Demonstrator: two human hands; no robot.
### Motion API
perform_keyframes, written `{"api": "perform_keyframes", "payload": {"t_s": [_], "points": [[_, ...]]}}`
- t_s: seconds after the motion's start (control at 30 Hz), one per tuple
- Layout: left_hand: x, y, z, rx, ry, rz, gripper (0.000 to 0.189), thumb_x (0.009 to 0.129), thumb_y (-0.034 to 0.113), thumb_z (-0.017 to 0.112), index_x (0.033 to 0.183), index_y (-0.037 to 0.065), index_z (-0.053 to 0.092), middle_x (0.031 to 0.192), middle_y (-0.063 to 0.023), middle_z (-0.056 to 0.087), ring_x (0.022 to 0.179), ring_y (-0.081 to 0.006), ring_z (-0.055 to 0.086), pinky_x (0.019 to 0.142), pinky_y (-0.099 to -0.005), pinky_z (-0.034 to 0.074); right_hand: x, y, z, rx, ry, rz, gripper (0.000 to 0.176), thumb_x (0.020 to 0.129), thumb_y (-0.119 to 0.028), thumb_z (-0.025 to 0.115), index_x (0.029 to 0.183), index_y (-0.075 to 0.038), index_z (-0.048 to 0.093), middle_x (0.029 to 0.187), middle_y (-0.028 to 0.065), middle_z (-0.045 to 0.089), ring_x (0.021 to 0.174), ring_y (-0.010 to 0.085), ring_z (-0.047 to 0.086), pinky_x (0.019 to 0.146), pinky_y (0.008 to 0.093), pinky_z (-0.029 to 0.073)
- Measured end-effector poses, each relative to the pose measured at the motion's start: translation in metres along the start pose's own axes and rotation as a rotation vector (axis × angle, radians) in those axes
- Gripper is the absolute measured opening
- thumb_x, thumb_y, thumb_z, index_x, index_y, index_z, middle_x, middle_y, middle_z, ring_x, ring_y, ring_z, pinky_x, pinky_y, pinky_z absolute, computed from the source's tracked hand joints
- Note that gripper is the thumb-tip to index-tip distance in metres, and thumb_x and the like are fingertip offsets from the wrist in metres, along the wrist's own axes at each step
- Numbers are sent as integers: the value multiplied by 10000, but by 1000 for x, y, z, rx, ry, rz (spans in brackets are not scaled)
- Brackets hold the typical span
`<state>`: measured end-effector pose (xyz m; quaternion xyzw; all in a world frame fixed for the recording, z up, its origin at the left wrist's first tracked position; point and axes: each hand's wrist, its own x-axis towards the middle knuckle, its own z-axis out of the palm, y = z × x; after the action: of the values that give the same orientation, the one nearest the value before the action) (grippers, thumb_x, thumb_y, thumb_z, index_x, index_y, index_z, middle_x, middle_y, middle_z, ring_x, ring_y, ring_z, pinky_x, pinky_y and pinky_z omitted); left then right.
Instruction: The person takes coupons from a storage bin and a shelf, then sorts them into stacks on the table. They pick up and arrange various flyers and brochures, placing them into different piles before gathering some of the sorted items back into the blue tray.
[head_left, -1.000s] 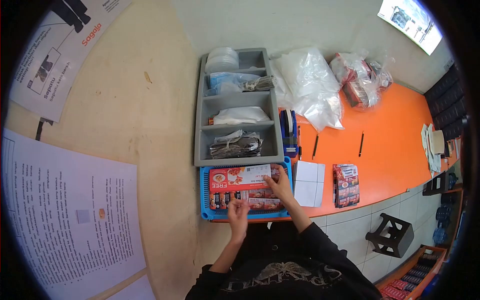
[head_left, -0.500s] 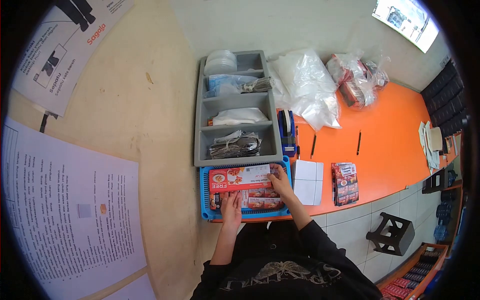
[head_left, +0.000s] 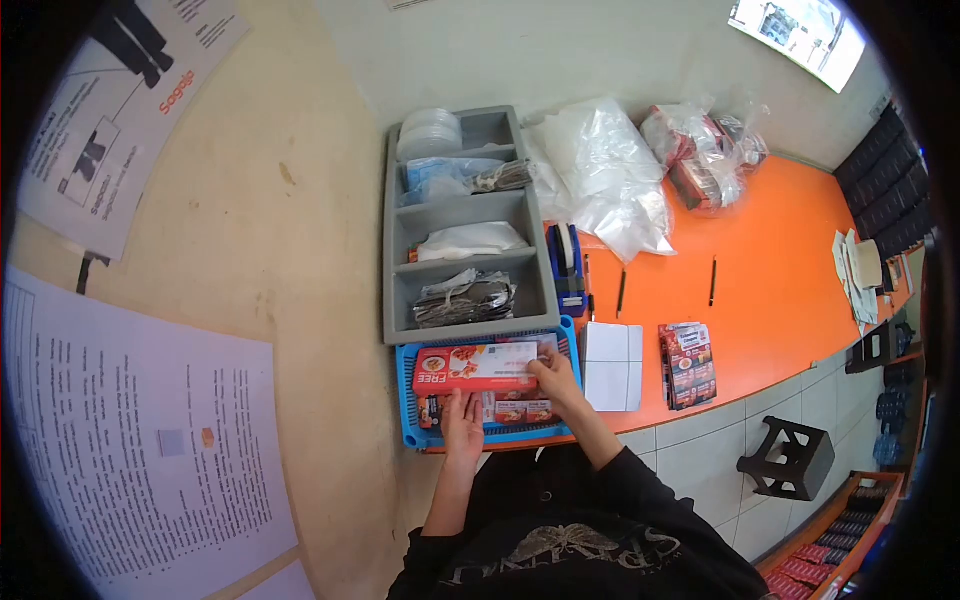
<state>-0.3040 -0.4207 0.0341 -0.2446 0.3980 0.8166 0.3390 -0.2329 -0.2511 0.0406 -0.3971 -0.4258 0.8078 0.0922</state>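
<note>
A blue plastic basket sits at the table's front edge with printed leaflets inside. Over it lies a stack of red and white flyers, with "FREE" printed at the left end. My right hand pinches the right end of these flyers, thumb on top; its other fingers are partly hidden. My left hand has its fingers stretched out, touching the flyers' lower edge. Beneath them, more leaflets with food pictures show in the basket.
Behind the basket stands a grey compartment tray holding wrapped cutlery and lids. To the right are a blue tape dispenser, white paper, a coupon stack, pens and plastic bags. A black stool stands on the floor.
The red and white flyers have shifted slightly left and down in the basket, with my right hand moving along. My left hand stays at their lower edge. The camera view has tilted slightly.
</note>
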Motion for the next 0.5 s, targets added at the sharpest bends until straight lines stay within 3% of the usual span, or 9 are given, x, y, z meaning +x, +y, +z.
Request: {"api": "perform_keyframes", "payload": {"t_s": [0.1,0.17,0.23,0.27,0.37,0.4,0.5], "points": [[-2,5,8,-18,-5,-3,292,823,223,625,1082,133,524,1078,-22,550,1016,-151,503,861,-299,433,-31,-7,4,-96,-68,-145,505,762,-32,553,1237,-33,382,984,128,571,812,177,587,604,245,496],[-15,3,19,76,-74,84,335,824,167,570,1138,120,461,1105,-63,540,1017,-195,530,810,-346,482,-64,-19,3,-154,-148,-250,525,744,-17,569,1228,-48,369,1042,117,543,937,188,553,708,286,495],[-33,3,31,202,-169,202,421,827,94,493,1223,105,349,1175,-81,474,1050,-211,513,864,-365,454,-90,-33,-8,-242,-281,-366,540,724,-6,584,1212,-66,362,1082,122,517,1018,202,516,800,320,464],[-49,0,47,231,-190,258,457,833,87,488,1254,100,312,1193,-94,451,1067,-212,500,884,-361,439,-108,-53,-17,-178,-437,-176,609,753,-11,597,1281,-82,301,1062,105,510,1007,170,510,853,297,425],[-82,-15,81,454,-323,318,545,841,81,503,1314,87,232,1221,-123,413,1094,-223,476,918,-345,407,-139,-92,-46,-278,-525,-15,736,766,-56,637,1359,-73,202,1116,124,493,1044,168,489,866,298,417],[-88,-23,89,552,-379,325,572,842,81,513,1328,82,211,1226,-132,405,1100,-228,471,925,-339,398,-140,-92,-56,-357,-497,6,795,763,-92,663,1387,-60,170,1148,126,488,1056,161,480,884,306,408],[-98,-50,129,941,-775,297,619,838,98,561,1338,66,197,1216,-144,413,1085,-226,479,910,-329,400,-147,-92,-91,-352,-244,-177,730,766,-96,657,1364,-45,242,1150,117,493,1050,157,488,893,298,402]]}}
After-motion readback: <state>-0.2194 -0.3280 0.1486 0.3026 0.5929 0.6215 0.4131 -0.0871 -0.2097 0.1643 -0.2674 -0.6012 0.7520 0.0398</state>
